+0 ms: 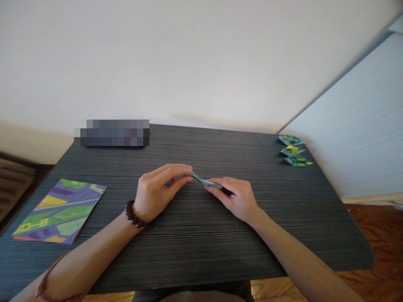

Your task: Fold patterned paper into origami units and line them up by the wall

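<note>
A narrow strip of folded teal paper [201, 180] is held just above the table, bent slightly along its length and seen nearly edge-on. My left hand [160, 188] pinches its left end between thumb and fingers; a dark bead bracelet circles that wrist. At the right end, my right hand [236, 195] grips the paper between thumb and forefinger. The fingers partly cover both ends, and the paper's faces are mostly hidden by the viewing angle.
On the dark wood-grain table [201, 243], a stack of patterned paper sheets [63, 214] lies at the left. Three small folded paper pieces [292, 151] line the far right. A pixelated dark object [115, 133] sits at the back left. A white wall [201, 63] rises behind.
</note>
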A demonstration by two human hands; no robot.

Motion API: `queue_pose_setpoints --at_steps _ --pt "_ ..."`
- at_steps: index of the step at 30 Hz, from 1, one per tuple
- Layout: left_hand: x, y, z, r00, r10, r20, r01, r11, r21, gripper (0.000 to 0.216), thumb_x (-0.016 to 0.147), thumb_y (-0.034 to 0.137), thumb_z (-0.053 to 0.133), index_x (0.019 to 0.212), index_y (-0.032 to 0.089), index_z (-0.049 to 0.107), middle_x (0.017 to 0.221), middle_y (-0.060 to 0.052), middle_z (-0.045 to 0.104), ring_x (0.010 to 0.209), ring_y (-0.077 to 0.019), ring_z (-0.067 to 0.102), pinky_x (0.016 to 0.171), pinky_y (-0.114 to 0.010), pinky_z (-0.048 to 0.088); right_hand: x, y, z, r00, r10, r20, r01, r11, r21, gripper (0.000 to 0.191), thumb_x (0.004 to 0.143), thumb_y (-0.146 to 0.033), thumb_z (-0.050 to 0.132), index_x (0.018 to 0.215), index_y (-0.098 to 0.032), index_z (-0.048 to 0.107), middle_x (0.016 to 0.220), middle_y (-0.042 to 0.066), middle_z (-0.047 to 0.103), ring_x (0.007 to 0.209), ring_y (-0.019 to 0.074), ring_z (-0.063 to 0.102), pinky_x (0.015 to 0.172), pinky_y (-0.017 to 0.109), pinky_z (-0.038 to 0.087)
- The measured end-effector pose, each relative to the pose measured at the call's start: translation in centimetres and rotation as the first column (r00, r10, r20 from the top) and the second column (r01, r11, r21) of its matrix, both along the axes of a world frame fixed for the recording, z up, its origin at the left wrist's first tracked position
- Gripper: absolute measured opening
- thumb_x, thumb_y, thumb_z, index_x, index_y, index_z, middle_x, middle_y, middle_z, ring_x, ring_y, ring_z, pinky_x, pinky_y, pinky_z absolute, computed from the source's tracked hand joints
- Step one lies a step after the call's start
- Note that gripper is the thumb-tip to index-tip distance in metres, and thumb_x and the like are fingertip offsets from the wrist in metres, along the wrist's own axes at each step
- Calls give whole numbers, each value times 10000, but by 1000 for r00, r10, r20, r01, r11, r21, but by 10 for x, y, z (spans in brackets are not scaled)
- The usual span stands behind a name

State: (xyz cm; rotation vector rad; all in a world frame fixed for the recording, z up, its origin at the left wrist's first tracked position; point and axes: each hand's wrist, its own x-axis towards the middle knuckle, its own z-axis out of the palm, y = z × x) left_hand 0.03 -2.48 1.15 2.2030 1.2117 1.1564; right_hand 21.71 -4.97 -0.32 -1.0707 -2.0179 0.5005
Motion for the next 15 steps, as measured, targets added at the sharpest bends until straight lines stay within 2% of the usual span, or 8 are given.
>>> queue_pose_setpoints --at_steps 3,6,15 --pt "1 0 -2 998 38 42 -39 999 20 140 792 253 642 922 203 638 937 -6 718 742 -131 681 660 -232 566 0 0 0 1000 -4 11 4 1000 9 179 857 -242 569 1017 -241 648 893 -7 720 734 127 669 706 250 529" --pt "1 -1 -4 997 10 78 -12 999 30 86 792 230 640 860 186 612 912 -11 722 791 -146 686 671 -238 565 0 -1 0 1000 -3 19 3 1000 15 180 858 -240 570 1021 -231 647 880 -6 719 719 117 662 701 240 523" --pt "-2 1 -2 1000 -8 -19 8 999 33 78 811 258 610 861 205 638 893 -8 715 827 -153 671 768 -270 548 -1 0 0 1000 -20 23 19 1000 21 181 864 -254 560 1020 -242 650 861 -7 717 716 123 660 686 242 521"
